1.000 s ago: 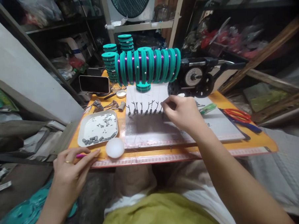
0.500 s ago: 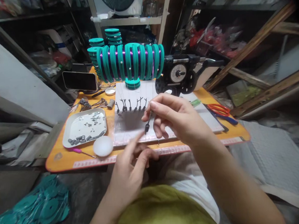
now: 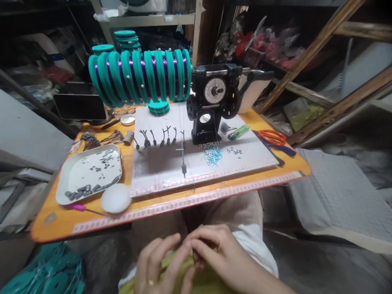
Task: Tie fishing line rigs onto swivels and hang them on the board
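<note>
My right hand point(image 3: 216, 252) is closed in a pinch over my lap, below the table's front edge. Whatever is between its thumb and fingertips is too small or hidden to make out. Beside it, my left hand point(image 3: 162, 267) has its fingers spread, and the index fingertip meets the tips of my right hand. Above both hands, a dark weighted fishing rig point(image 3: 184, 167) hangs on thin line in front of the white board point(image 3: 158, 170). Teal foam line spools point(image 3: 141, 75), wound with purple line, sit in a row on a black hand-cranked winder point(image 3: 210, 98).
A white tray point(image 3: 62, 176) of grey sinkers and a round white lid point(image 3: 115, 198) lie left. Blue-white pins point(image 3: 212, 155), a green cutter point(image 3: 239, 132) and red-handled scissors point(image 3: 272, 137) lie right. A phone point(image 3: 80, 107) stands at the back left. Bagged teal spools point(image 3: 42, 275) lie below left.
Both hands have dropped from over the board to my lap and come together. My right hand has let go of the dark rig, which hangs free. The view has shifted right.
</note>
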`<state>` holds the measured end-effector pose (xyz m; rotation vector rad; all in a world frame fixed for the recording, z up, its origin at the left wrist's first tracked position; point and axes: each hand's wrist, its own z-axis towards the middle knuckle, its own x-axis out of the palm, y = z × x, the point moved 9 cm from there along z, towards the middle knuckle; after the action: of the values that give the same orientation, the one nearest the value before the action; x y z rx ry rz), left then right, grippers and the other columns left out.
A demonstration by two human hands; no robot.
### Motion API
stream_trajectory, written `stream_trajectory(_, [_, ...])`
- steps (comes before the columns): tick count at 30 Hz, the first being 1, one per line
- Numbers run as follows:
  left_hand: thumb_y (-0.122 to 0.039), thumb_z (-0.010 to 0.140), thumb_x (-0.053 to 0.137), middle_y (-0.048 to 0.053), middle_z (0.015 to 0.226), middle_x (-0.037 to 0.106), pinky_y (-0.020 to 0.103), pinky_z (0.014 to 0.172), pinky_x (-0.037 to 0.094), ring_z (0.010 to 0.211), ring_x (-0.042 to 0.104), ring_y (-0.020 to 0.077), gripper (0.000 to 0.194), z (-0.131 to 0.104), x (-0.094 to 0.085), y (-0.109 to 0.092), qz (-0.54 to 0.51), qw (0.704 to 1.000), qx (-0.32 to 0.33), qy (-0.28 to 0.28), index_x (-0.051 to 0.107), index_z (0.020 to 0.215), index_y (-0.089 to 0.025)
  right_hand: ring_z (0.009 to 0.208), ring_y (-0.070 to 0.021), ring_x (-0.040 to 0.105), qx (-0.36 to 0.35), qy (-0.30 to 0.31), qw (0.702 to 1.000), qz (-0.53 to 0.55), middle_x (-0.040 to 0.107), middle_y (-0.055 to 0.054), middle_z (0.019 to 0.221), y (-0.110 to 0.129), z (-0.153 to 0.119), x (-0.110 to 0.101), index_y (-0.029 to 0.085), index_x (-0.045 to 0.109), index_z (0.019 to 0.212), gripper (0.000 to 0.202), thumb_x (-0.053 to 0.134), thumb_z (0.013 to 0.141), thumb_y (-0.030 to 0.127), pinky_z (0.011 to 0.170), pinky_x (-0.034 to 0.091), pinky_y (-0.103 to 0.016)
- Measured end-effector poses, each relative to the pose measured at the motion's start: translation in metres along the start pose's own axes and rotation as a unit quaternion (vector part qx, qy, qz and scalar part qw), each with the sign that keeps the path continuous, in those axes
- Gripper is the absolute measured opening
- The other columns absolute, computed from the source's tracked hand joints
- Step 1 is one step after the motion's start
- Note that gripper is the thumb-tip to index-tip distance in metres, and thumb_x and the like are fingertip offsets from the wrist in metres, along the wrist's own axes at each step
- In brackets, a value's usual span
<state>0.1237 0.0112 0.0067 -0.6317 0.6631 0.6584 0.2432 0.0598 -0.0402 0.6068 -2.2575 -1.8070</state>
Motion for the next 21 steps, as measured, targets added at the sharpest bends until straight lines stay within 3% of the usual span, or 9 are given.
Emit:
stream_trajectory(2, [-0.014,0.093,0.054,0.006,0.098,0.073,0.034,0.095,0.055,0.110,0.065,0.0208,0.025,0.017,-0.002,-0.028,-0.062,0.990,0.124,-0.029,0.067,0.113,-0.022,0.081,-0.0200,0.067,-0.013,0.009,0.995,-0.095,0.072,-0.004,0.082,0.003,-0.010,-0.003,0.022,0.074,0.085,0.019,0.055,0.090,0.023,0.079,0.054,-0.035])
stream_trajectory(4, [-0.014,0.098,0.042,0.011,0.107,0.073,0.038,0.101,0.052,0.116,0.062,0.0214,0.030,0.034,0.012,-0.046,-0.127,0.974,0.187,0.029,0.061,0.121,-0.014,0.076,-0.0199,0.067,-0.005,0.022,0.994,-0.111,0.071,-0.003,0.079,0.005,-0.018,-0.012,0.023,0.072,0.081,0.018,0.055,0.086,0.018,0.071,0.054,-0.032])
stream_trajectory(6, [-0.012,0.097,0.042,0.016,0.107,0.073,0.036,0.090,0.056,0.100,0.068,0.0211,0.033,0.051,0.024,-0.043,-0.146,0.975,0.156,0.069,0.056,0.126,-0.005,0.062,-0.0164,0.064,0.021,0.047,0.995,-0.085,0.067,-0.001,0.068,0.004,-0.024,-0.023,0.021,0.070,0.079,0.020,0.053,0.088,0.019,0.060,0.052,-0.028])
stream_trajectory(9, [-0.006,0.092,0.046,0.009,0.076,0.071,0.031,0.063,0.054,0.064,0.063,0.0175,0.028,0.061,0.030,-0.031,-0.152,0.976,0.124,0.093,0.058,0.116,-0.008,0.050,-0.0108,0.056,0.061,0.082,0.995,-0.017,0.058,0.002,0.060,0.006,-0.028,-0.046,0.017,0.068,0.081,0.025,0.053,0.093,0.033,0.050,0.046,-0.022])
stream_trajectory(11, [-0.001,0.088,0.046,0.004,0.066,0.066,0.030,0.057,0.049,0.056,0.058,0.0161,0.027,0.061,0.028,-0.022,-0.154,0.977,0.110,0.099,0.059,0.109,-0.012,0.047,-0.0090,0.050,0.050,0.074,0.996,0.011,0.055,0.002,0.058,0.016,-0.023,-0.068,0.016,0.068,0.082,0.031,0.057,0.092,0.043,0.046,0.040,-0.020])
stream_trajectory(14, [0.001,0.086,0.050,0.003,0.068,0.065,0.029,0.058,0.047,0.056,0.058,0.0152,0.027,0.061,0.024,-0.007,-0.161,0.980,0.063,0.099,0.059,0.107,-0.014,0.052,-0.0110,0.051,-0.023,-0.039,0.998,-0.047,0.057,0.001,0.059,0.044,-0.004,-0.116,0.017,0.068,0.080,0.031,0.058,0.093,0.044,0.047,0.039,-0.021])
stream_trajectory(16, [0.000,0.085,0.055,0.002,0.068,0.066,0.028,0.057,0.046,0.055,0.058,0.0142,0.026,0.063,0.022,-0.001,-0.170,0.980,0.029,0.095,0.059,0.105,-0.016,0.063,-0.0144,0.057,-0.099,-0.174,0.964,-0.176,0.061,-0.001,0.067,0.069,0.007,-0.147,0.019,0.070,0.087,0.023,0.058,0.094,0.037,0.058,0.045,-0.025])
stream_trajectory(18, [0.000,0.084,0.055,0.002,0.070,0.066,0.026,0.058,0.048,0.057,0.060,0.0139,0.024,0.065,0.020,0.004,-0.194,0.977,-0.002,0.085,0.058,0.101,-0.018,0.065,-0.0151,0.057,-0.157,-0.252,0.902,-0.315,0.058,-0.001,0.073,0.089,0.016,-0.155,0.021,0.073,0.094,0.015,0.061,0.092,0.029,0.065,0.047,-0.028])
stream_trajectory(21, [-0.001,0.085,0.053,0.003,0.076,0.067,0.023,0.063,0.052,0.068,0.066,0.0141,0.022,0.064,0.021,0.010,-0.245,0.965,-0.049,0.084,0.056,0.097,-0.019,0.065,-0.0153,0.055,-0.172,-0.260,0.849,-0.426,0.053,-0.001,0.079,0.096,0.035,-0.145,0.022,0.073,0.098,0.013,0.064,0.089,0.025,0.066,0.046,-0.030])
